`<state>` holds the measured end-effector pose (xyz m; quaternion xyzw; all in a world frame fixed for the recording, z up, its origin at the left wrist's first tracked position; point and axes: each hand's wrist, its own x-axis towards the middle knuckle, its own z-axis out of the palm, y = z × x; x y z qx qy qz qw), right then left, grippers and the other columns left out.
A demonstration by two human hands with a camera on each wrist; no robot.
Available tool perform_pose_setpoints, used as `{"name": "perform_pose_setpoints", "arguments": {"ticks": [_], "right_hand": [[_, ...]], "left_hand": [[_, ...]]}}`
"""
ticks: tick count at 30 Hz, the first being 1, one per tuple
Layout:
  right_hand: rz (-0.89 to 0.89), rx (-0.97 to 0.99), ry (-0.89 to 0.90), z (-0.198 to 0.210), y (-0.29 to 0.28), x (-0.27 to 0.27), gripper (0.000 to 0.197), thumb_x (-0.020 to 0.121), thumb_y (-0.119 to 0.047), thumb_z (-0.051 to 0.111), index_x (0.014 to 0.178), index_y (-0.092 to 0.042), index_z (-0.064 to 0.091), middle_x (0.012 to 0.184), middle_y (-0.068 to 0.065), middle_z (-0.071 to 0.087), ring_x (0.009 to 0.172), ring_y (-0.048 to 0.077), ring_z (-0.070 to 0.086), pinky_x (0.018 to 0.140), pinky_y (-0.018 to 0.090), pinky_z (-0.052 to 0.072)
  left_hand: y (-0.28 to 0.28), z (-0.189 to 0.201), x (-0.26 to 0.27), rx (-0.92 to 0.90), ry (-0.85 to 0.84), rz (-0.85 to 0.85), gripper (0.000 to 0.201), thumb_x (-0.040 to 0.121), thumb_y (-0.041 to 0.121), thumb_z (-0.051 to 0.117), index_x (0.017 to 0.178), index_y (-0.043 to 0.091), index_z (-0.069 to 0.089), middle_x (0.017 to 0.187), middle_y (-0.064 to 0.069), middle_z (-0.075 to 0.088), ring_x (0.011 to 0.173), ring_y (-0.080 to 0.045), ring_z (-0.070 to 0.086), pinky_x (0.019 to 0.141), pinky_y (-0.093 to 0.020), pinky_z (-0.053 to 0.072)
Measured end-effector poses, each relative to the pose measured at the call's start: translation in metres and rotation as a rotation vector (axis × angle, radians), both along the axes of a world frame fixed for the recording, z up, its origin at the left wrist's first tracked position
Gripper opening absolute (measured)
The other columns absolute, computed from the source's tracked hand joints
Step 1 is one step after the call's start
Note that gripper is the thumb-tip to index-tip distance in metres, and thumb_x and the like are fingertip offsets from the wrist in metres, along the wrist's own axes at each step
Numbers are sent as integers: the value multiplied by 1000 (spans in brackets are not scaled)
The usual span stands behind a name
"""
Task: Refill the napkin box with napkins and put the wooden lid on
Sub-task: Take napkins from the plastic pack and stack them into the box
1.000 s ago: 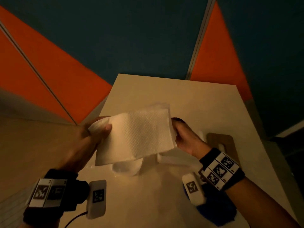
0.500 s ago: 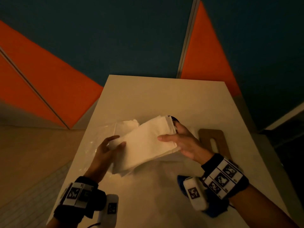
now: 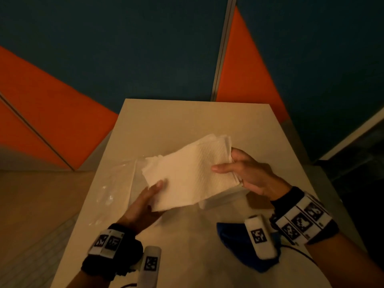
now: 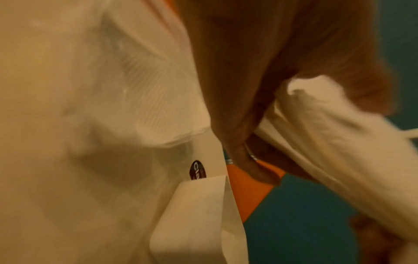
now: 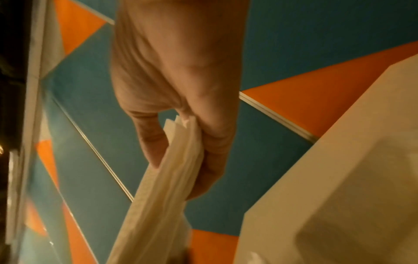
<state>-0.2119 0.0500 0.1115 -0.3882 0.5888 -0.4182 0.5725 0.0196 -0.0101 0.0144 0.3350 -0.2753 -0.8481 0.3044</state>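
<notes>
A stack of white napkins [image 3: 191, 173] hangs tilted just above the table, held at both ends. My left hand [image 3: 154, 190] grips its near-left corner, thumb on top and fingers beneath. My right hand [image 3: 228, 169] pinches the right edge; in the right wrist view the layered napkin stack [image 5: 178, 160] sits between thumb and fingers. Below the stack, part of the white napkin box [image 3: 220, 199] shows, and the same box [image 5: 339, 187] appears blurred in the right wrist view. A brown piece of the wooden lid [image 3: 257, 201] lies behind my right wrist, mostly hidden.
A crumpled clear plastic wrapper [image 3: 116, 183] lies on the left part of the beige table [image 3: 187, 121], and the wrapper [image 4: 135, 89] still holds some napkins. A blue object [image 3: 234, 240] sits under my right wrist. Orange and teal wall panels stand beyond the table's far edge.
The napkin stack has gone from upright and facing me to nearly flat, lower and further right, over the box. My right thumb has come onto its top. Both hands kept hold.
</notes>
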Motion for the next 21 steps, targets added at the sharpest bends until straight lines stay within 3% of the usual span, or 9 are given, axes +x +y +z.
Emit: {"name": "perform_pose_setpoints", "arguments": {"ticks": [2,4,6,8,11,14,16,18,21], "right_hand": [[-96,30,84,-19,7,-2,26,86,-7,65,95,-31,62,98,-8,71,96,12,67,88,30,55],[-202,43,185,-36,14,-8,24,85,-15,68,100,-33,62,110,-2,70,103,17,64,96,41,51],[-337,9,212,-46,14,-18,32,84,-11,68,112,-24,60,114,4,67,101,19,63,90,37,53],[-466,-19,257,-52,10,-32,42,82,-6,70,121,-15,58,111,5,66,103,22,63,85,34,52],[-603,22,288,-64,-1,-50,54,79,-11,73,129,-15,53,116,0,61,109,20,57,94,38,48],[-552,152,432,-75,-5,-58,50,84,-13,69,129,-13,48,118,0,54,112,16,51,91,31,42],[-459,217,562,-81,-3,-56,45,87,-12,64,128,-11,46,117,5,55,112,20,52,89,31,42],[-404,237,582,-86,1,-52,45,87,-11,63,128,-11,45,122,10,56,117,26,54,93,35,46],[-358,273,536,-91,11,-38,41,90,-8,60,128,-11,45,123,7,55,117,21,52,83,25,39]], "left_hand": [[-6,5,0,-154,-142,-4,62,42,34,89,98,19,69,103,-2,75,100,-19,69,73,-29,60],[-8,10,-5,-262,-283,26,60,50,37,87,103,17,67,104,-5,74,103,-23,67,81,-34,57],[-5,15,-21,-364,-401,44,47,68,33,78,109,15,64,105,-7,72,101,-24,67,85,-39,56],[0,15,-47,-500,-494,83,29,82,27,68,109,18,63,103,-2,71,97,-17,67,84,-33,57],[6,4,-89,-679,-631,115,26,86,31,64,112,27,61,109,-1,68,102,-15,63,83,-29,53],[10,-18,-118,-832,-780,-106,49,88,38,58,130,13,49,122,-8,63,109,-22,60,83,-27,45],[9,-29,-126,-986,-947,-232,46,92,32,53,131,8,46,125,-14,62,111,-32,59,86,-33,45],[3,-31,-126,-1104,-1059,-311,41,96,24,46,133,6,42,123,-17,62,108,-35,60,87,-36,45],[-16,-26,-114,-1138,-1187,-388,42,97,19,42,135,2,34,115,-20,65,102,-37,61,77,-34,44]]}}
